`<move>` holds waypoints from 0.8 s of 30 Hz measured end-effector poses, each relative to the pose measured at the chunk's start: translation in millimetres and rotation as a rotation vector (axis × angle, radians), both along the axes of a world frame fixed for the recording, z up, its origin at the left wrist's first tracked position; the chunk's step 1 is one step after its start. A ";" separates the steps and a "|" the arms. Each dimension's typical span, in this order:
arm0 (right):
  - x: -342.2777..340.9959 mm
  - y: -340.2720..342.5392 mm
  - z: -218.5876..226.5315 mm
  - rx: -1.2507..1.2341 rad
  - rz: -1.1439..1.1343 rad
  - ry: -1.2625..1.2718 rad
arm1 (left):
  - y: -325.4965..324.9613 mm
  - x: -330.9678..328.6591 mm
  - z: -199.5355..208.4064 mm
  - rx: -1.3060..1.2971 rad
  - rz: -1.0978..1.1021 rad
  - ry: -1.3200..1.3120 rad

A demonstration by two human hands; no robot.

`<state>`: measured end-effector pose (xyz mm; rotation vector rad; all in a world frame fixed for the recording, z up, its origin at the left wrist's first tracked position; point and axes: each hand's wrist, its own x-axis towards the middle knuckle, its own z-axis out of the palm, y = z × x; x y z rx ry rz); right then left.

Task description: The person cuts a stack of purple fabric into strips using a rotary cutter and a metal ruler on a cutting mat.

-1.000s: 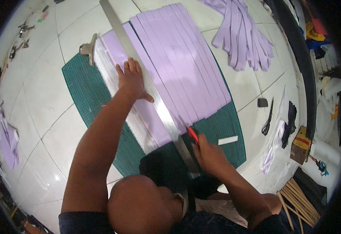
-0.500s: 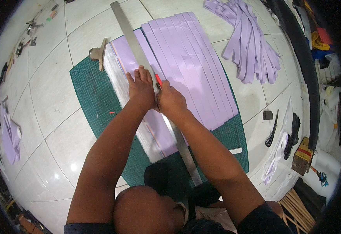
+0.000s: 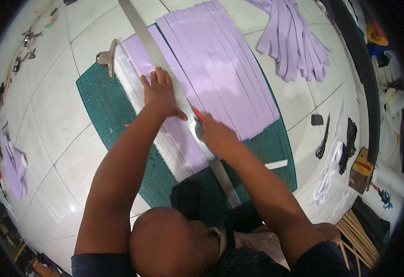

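Note:
A long metal ruler [image 3: 149, 44] lies slantwise across lilac fabric [image 3: 183, 134] on a green cutting mat [image 3: 101, 99]. My left hand [image 3: 160, 94] presses flat with fingers spread, its fingertips at the ruler's left edge and its thumb on the metal. In my right hand [image 3: 219, 136] is a red cutter [image 3: 198, 114], held against the ruler's right edge; the fist hides most of it. Right of the ruler, the lilac fabric is split into several long strips [image 3: 220, 69] lying side by side. A metal clip [image 3: 107, 59] grips the fabric's far left edge.
A bundle of loose lilac strips [image 3: 294, 46] lies on the tiled floor at the far right. Scissors [image 3: 323, 138], a small dark block [image 3: 317, 120] and black strips [image 3: 348, 145] sit right of the mat. More lilac fabric [image 3: 13, 166] lies at the left.
My right hand has drawn the cutter nearer to me along the ruler, away from my left hand. My left thumb now stretches across the ruler. The whole view has shifted slightly.

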<state>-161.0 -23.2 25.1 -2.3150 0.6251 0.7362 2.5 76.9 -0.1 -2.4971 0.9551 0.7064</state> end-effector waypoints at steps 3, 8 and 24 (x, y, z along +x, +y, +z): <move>-81.5 4.8 18.4 0.071 -0.039 0.207 | 9.7 1.5 -6.0 -0.052 -0.015 -0.027; -185.0 3.5 42.7 0.026 -0.059 0.492 | 7.3 1.6 -7.8 -0.082 -0.022 0.010; -133.5 -14.8 40.2 0.004 -0.358 -0.108 | 12.5 109.0 4.8 -0.439 0.138 -0.051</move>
